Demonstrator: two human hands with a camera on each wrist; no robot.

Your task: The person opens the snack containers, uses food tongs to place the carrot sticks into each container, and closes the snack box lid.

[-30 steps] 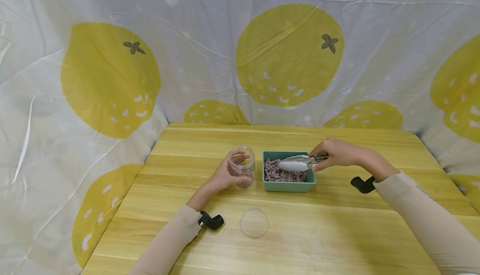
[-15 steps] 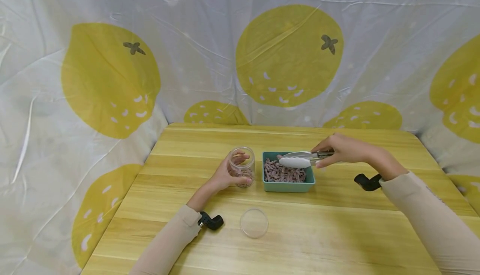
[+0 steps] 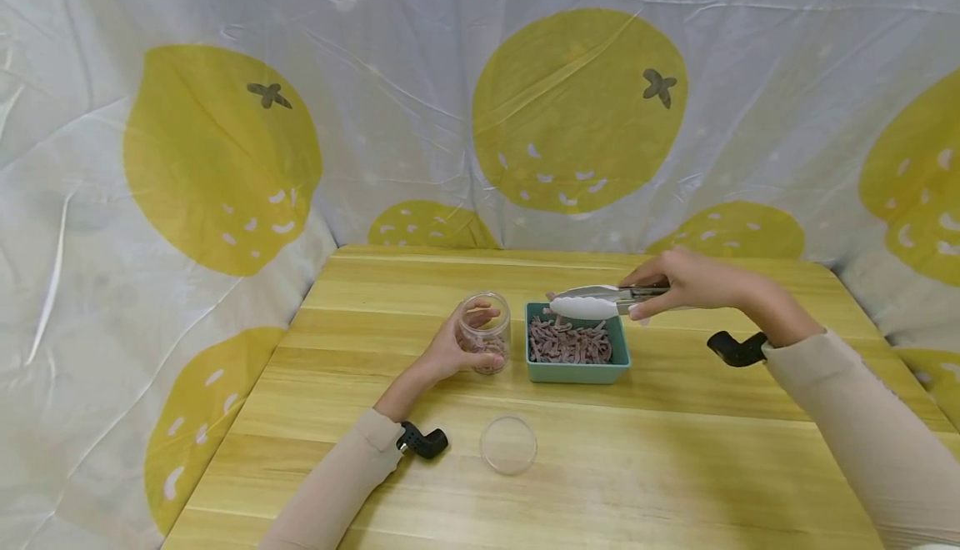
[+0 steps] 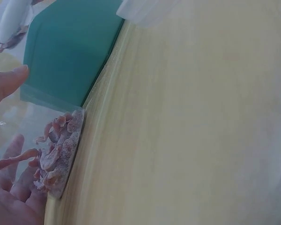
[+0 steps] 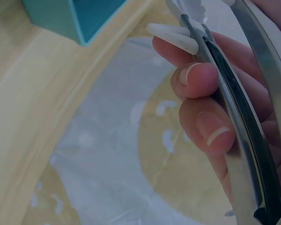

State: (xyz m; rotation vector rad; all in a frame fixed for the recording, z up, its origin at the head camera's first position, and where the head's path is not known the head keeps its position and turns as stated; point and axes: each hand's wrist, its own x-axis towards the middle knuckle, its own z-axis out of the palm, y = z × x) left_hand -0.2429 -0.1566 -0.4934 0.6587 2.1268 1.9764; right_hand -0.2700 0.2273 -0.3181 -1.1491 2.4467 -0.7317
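My left hand (image 3: 442,356) is wrapped around a clear jar (image 3: 486,317) standing uncapped on the table. Purplish-brown strips (image 4: 58,157) cover its bottom in the left wrist view. To the jar's right is a teal box (image 3: 577,374) with many similar strips (image 3: 570,344) inside. My right hand (image 3: 697,281) grips metal tongs (image 3: 588,304) with white tips, held over the box's far side. A few strips (image 4: 14,40) stick out at the tongs' tips. In the right wrist view, fingers (image 5: 199,79) press along the metal arm of the tongs.
A round clear lid (image 3: 508,446) lies on the wooden table (image 3: 637,475) in front of the jar. Black wrist devices sit at both sleeves. A lemon-patterned curtain (image 3: 420,117) hangs behind the table and along its sides.
The right hand and tongs have risen out of the strips in the box, with strips at the tips, and shifted slightly left just now. Left hand and jar stay put.
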